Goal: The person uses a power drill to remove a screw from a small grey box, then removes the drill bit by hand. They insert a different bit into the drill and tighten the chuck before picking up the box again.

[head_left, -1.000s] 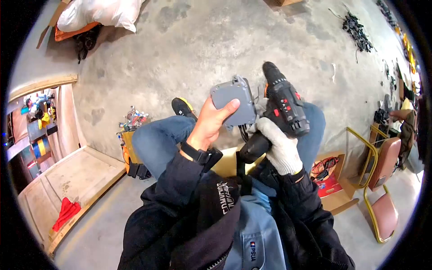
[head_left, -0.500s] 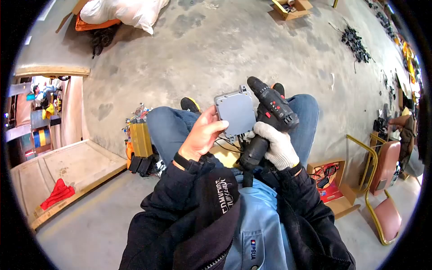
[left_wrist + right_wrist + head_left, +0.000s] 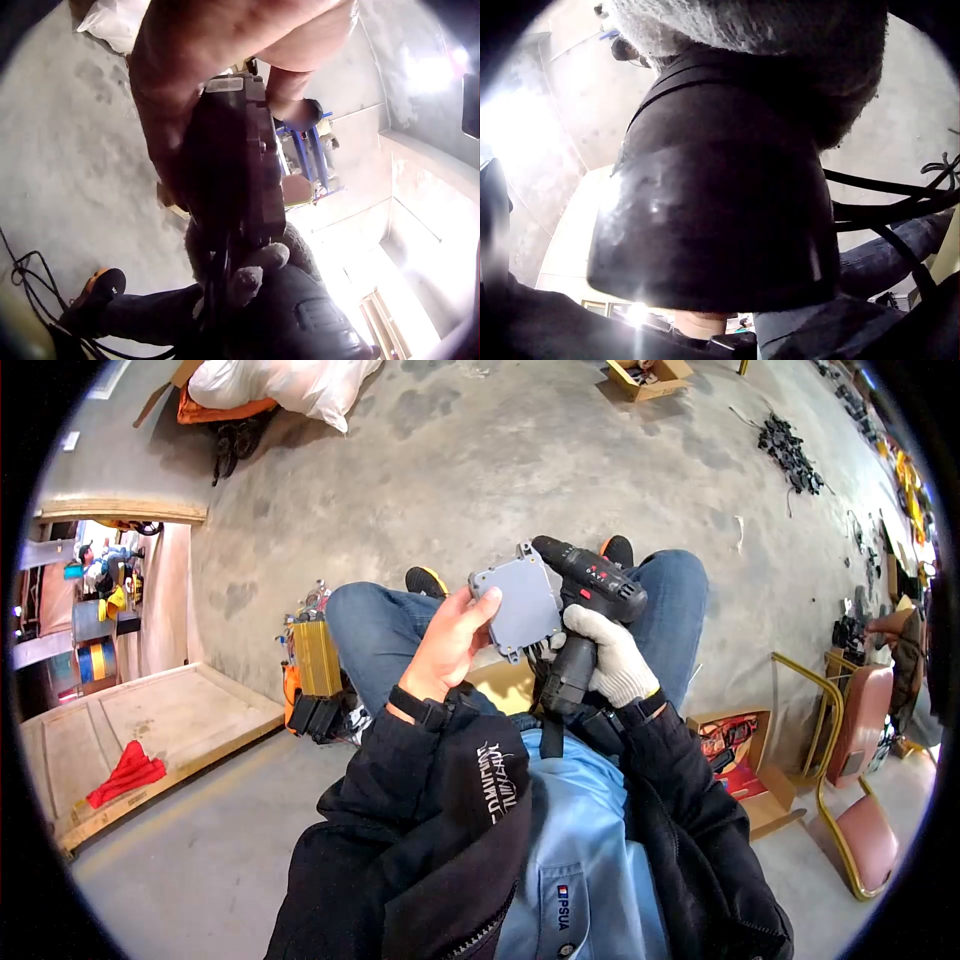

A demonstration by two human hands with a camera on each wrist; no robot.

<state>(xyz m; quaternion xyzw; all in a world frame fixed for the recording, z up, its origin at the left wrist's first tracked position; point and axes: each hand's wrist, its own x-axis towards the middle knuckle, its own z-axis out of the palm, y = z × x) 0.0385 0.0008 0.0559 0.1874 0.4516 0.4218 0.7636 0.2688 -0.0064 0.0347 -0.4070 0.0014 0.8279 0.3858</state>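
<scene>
In the head view my bare left hand holds a flat grey electronics housing by its left edge, thumb on the upper face. Small lugs stand out at the housing's corners, and dark cables run from its lower side. My right hand, in a white knit glove, grips the handle of a black cordless drill. The drill's chuck points up and left, right beside the housing's upper right corner. The left wrist view shows the housing edge-on, with gloved fingertips below it. The drill's battery base fills the right wrist view.
Around the seated person lies bare concrete floor. A gold-coloured metal box stands by the left knee. On the right are an open carton of tools and a pink-padded chair. A red cloth lies on a wooden panel.
The housing has turned flatter, its face up toward the head camera. The drill has swung left, its chuck coming close to the housing's upper corner. Both hands keep their hold.
</scene>
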